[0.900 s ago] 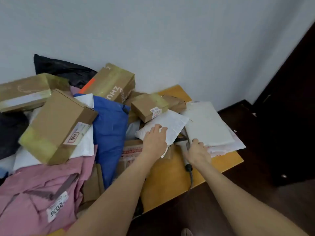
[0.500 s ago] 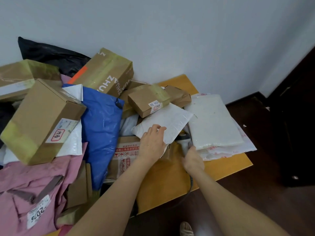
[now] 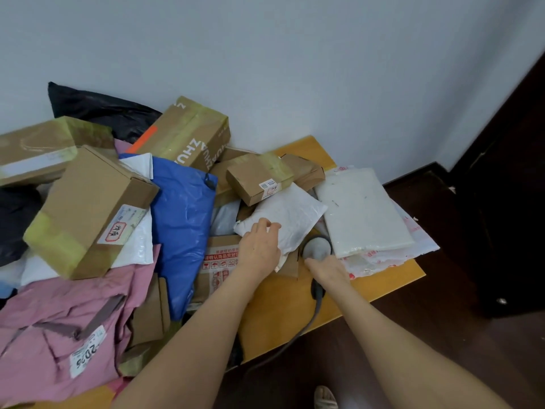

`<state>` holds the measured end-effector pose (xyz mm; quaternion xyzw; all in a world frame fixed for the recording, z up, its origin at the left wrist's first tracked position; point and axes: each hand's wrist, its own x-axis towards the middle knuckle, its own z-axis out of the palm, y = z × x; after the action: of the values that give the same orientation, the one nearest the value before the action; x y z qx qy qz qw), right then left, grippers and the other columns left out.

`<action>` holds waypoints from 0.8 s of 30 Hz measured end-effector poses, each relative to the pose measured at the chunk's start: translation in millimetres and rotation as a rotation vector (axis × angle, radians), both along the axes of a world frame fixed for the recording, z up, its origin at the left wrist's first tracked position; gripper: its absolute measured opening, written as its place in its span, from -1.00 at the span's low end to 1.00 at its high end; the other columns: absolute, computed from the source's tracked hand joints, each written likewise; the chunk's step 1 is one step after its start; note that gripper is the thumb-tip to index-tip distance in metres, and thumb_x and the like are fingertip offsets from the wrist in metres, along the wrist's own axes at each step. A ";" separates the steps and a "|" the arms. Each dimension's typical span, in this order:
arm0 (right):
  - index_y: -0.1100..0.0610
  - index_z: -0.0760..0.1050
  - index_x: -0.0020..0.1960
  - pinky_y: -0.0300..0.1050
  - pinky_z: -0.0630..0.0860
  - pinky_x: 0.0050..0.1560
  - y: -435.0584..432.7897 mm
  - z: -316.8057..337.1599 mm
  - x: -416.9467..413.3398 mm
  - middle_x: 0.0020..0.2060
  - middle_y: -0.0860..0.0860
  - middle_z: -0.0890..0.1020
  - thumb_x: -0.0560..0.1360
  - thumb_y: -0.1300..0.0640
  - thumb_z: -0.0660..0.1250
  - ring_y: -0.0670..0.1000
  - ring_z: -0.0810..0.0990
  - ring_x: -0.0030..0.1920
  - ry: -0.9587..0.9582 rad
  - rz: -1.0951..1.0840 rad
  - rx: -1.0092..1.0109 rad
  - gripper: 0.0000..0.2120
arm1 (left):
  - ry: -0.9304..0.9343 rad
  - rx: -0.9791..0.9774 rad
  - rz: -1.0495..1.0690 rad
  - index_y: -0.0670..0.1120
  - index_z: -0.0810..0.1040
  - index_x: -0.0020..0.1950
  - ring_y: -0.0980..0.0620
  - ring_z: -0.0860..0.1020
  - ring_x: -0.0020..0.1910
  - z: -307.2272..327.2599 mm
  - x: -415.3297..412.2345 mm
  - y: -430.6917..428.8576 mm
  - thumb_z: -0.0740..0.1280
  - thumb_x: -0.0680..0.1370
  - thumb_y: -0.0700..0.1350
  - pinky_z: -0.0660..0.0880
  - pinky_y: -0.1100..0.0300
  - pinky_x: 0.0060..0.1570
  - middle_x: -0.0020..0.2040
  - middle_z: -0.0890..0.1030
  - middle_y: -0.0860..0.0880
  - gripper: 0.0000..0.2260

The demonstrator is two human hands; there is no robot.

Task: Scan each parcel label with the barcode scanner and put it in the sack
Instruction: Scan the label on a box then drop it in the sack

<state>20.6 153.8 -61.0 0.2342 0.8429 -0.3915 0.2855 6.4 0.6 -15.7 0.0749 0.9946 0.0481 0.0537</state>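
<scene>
Head cam has you looking down at the yellow table (image 3: 383, 287) shoved against the wall, and most of it is buried under parcels. Biggest lump is the pink bag (image 3: 59, 320) at the near left with a white label on it, then the big brown box (image 3: 85, 211) tipped on top of the heap, yellowish tape on one end. Right of that the blue bag (image 3: 182, 231) drapes down the middle of the pile, and a long taped carton (image 3: 188, 134) leans at the back by the wall. On the right end a flat white parcel (image 3: 362, 211) lies on some thin red-printed mailers. Between it and the blue bag sits the white mailer (image 3: 295, 214), its far corner tucked under a small brown box (image 3: 259, 178) with a label on its side. Your left hand (image 3: 259, 249) is on the near-left end of that mailer, fingers curled onto it and gripping. Your right hand (image 3: 327, 271) is wrapped round the handle of the barcode scanner (image 3: 317, 249), whose head pokes out past your knuckles just beside the mailer and the flat parcel, with its cord (image 3: 295, 338) trailing off the table's front edge
</scene>
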 end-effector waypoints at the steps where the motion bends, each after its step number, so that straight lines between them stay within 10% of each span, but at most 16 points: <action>1: 0.19 0.45 -0.07 -0.13 0.29 -0.40 -0.6 4.0 4.3 -0.27 0.03 0.49 0.52 -0.05 0.23 -0.01 0.45 -0.30 0.010 -0.017 -0.014 -0.72 | 0.008 -0.007 -0.008 -0.04 0.24 0.46 -0.02 0.38 0.28 2.9 2.0 -1.1 0.23 0.57 -0.12 0.41 0.16 0.08 0.36 0.32 -0.08 -0.55; 8: 0.12 0.25 -0.31 -0.15 0.16 -0.43 -14.2 30.0 31.2 -0.40 0.03 0.33 0.52 0.21 0.16 0.01 0.27 -0.43 0.123 -0.226 -0.124 -0.77 | 0.048 -0.006 -0.037 -0.04 0.26 0.45 -0.02 0.42 0.23 27.5 17.9 -14.0 0.23 0.58 -0.13 0.45 0.16 0.03 0.34 0.34 -0.07 -0.56; 15: 0.18 0.35 -0.06 -0.15 0.45 -0.39 -36.0 86.1 43.8 -0.24 0.19 0.57 0.44 0.30 0.28 0.10 0.55 -0.32 0.349 -0.508 -0.429 -0.86 | 0.159 0.012 -0.036 -0.06 0.31 0.41 -0.03 0.41 0.19 69.5 29.8 -44.0 0.22 0.56 -0.14 0.35 0.22 -0.09 0.29 0.36 -0.06 -0.59; 24: 0.21 0.38 -0.11 -0.11 0.41 -0.44 -105.5 167.2 30.8 -0.43 0.14 0.44 0.55 0.25 0.31 0.05 0.41 -0.48 0.451 -0.388 -0.742 -0.88 | 0.310 0.073 0.041 -0.10 0.32 0.41 -0.08 0.43 0.14 129.1 51.8 -128.7 0.17 0.59 -0.18 0.44 0.10 -0.04 0.27 0.39 -0.10 -0.63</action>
<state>51.4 48.3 106.2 0.1784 0.6279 -0.7532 0.0813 58.2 -128.0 113.4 0.0630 0.9899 0.0729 -0.1044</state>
